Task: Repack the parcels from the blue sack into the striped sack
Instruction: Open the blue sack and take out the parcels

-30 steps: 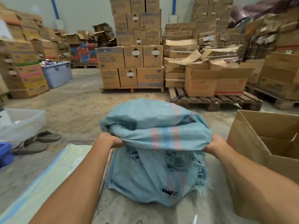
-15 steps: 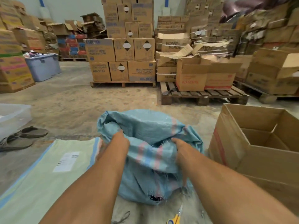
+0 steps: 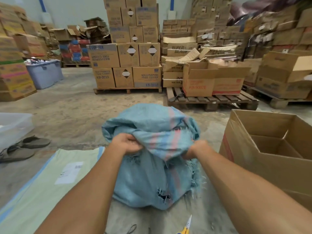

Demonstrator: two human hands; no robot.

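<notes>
The blue woven sack (image 3: 148,179), with a pink and blue stripe and a torn hole low on its front, stands full on the concrete floor in front of me. Its frayed top is folded toward me. My left hand (image 3: 125,143) grips the folded cloth at the left of the mouth. My right hand (image 3: 196,148) grips the folded edge at the right. The pale green sack with blue edge stripes (image 3: 42,188) lies flat on the floor to the left, a white label on it. No parcels show.
An open cardboard box (image 3: 270,152) stands close on the right. Yellow-handled scissors (image 3: 185,227) lie on the floor near me. Sandals (image 3: 25,147) and a clear tub (image 3: 13,125) sit at the left. Pallets of cartons (image 3: 128,61) stand behind the sack.
Both hands have shifted along the sack's folded top, from close together on the front to a wider grip at either side of the mouth. The top fold is bunched higher.
</notes>
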